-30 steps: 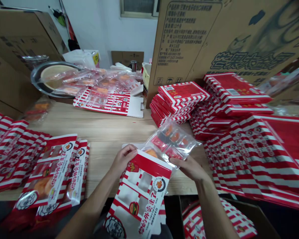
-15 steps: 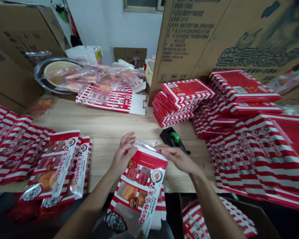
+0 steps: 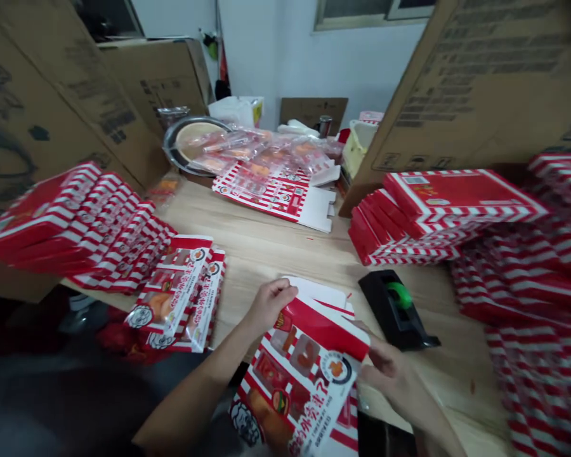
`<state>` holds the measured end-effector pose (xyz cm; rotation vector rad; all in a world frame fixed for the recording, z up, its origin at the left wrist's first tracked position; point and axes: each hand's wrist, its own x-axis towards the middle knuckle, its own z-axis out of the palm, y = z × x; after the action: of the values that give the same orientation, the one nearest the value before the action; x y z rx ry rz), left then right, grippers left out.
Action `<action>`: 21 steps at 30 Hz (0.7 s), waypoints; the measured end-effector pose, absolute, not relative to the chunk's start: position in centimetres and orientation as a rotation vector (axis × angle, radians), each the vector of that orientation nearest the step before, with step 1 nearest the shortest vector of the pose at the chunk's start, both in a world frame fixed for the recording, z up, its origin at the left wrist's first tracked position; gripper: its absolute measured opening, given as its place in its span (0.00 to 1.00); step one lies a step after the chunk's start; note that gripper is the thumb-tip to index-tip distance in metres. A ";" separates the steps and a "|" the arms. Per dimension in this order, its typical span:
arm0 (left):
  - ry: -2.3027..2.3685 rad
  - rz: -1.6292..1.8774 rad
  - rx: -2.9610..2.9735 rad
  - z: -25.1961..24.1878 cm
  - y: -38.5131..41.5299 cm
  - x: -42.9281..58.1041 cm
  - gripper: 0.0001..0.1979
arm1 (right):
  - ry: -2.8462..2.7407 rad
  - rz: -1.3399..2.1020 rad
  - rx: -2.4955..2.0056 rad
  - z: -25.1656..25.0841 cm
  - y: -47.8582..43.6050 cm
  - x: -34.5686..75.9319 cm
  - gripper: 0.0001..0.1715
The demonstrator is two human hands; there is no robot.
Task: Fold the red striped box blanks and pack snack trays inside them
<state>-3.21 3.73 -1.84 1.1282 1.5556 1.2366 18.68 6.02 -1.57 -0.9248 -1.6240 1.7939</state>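
Note:
A red-and-white striped toy food box (image 3: 309, 355) with clear windows is tilted in front of me over the table's near edge. Toy food pieces show through its windows. My left hand (image 3: 272, 304) is closed on its top left corner, thumb on the front. Against the upper right side rests my right hand (image 3: 393, 371), fingers curled and partly behind the box. White cardboard flaps (image 3: 311, 289) stick out behind the top edge. Just beyond my right hand sits a black tape dispenser (image 3: 394, 311) with a green roll.
Two similar boxes (image 3: 176, 292) lie to the left, beside a leaning row of striped boxes (image 3: 99, 222). More boxes (image 3: 461, 197) are stacked on the right. At the back, clear bags of toy food (image 3: 266, 149) cover flat cartons (image 3: 285, 197) and a basin (image 3: 171, 143). Large cardboard (image 3: 438, 82) stands behind.
My view has swung left. The right hand has gone from the top edge down to the box's right side. Its windows now show more toy pieces, and white flaps show behind the top.

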 end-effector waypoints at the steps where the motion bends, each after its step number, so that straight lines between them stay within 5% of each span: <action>1: 1.639 1.248 1.128 -1.6 3.7 -4.2 0.19 | -1.597 1.733 -1.005 -1.6 5.8 17.4 0.34; 6: 2.069 1.232 1.197 -0.9 3.9 -11.4 0.10 | -1.600 1.625 -1.151 -3.7 4.1 9.2 0.46; 13: 2.262 0.786 1.531 -2.5 6.1 -17.7 0.16 | -2.144 1.513 -1.158 -5.9 0.8 4.5 0.38; 21: 2.725 0.655 1.541 1.1 22.5 -22.8 0.27 | -1.952 1.035 -1.208 -9.0 3.7 15.7 0.19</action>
<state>-22.80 22.51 1.13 1.5409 2.7249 0.6548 15.74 3.71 -9.01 -1.2082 -1.9517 1.0349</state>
